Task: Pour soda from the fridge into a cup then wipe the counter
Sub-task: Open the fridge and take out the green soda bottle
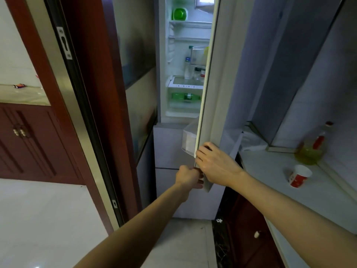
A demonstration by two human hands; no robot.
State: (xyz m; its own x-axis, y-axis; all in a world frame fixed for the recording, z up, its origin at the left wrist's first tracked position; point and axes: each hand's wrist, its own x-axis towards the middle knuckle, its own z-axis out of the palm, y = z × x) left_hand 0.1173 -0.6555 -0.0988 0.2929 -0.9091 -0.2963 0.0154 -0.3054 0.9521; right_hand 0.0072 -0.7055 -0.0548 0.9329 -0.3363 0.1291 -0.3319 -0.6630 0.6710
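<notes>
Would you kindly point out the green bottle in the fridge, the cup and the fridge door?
green bottle (185,97): head view, middle of its body.
cup (298,176): head view, its red and white side.
fridge door (216,93): head view, its pale front edge.

A green plastic soda bottle (185,97) lies on its side in a clear drawer (184,89) low inside the lit fridge (163,74), top centre of frame. The pale fridge door (214,84) stands partly open. At right, a red-and-white cup (299,176) stands on the pale counter (270,171).
</notes>
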